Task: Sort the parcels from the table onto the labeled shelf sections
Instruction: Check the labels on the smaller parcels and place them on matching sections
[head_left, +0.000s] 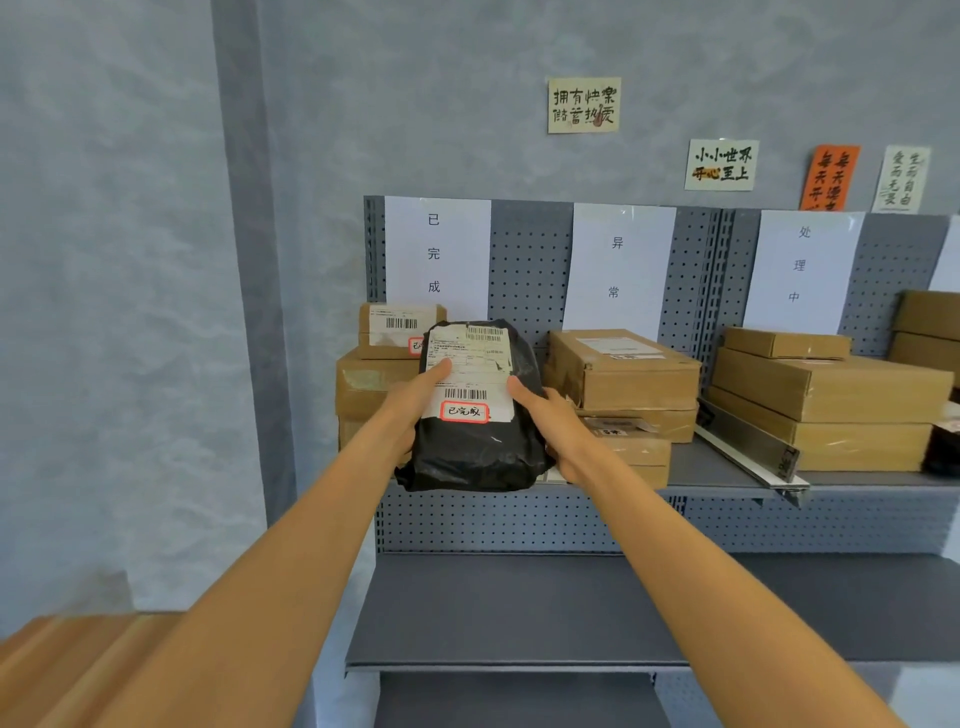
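Grey pegboard shelving against a blue-grey wall; upper shelf (727, 470) split by three paper signs. Going left to right: at lower left a blurred brown edge, possibly the tabletop (78, 660); you cannot tell what parcels remain there.

Under the 已完成 sign (436, 254), cardboard boxes (400, 332) already stacked. Your left hand (415, 400) and right hand (550, 421) are clamped on the two sides of a black bagged parcel (472, 447), red-framed sticker reading 已完成, held at the shelf front in that section. It looks about to be set down, not yet released.

Under 异常 (618, 265), a stack of boxes (623, 369). Under 处理中 (800, 265), more boxes (831, 384).

Judgement: sorting well advanced; remainder unknown.
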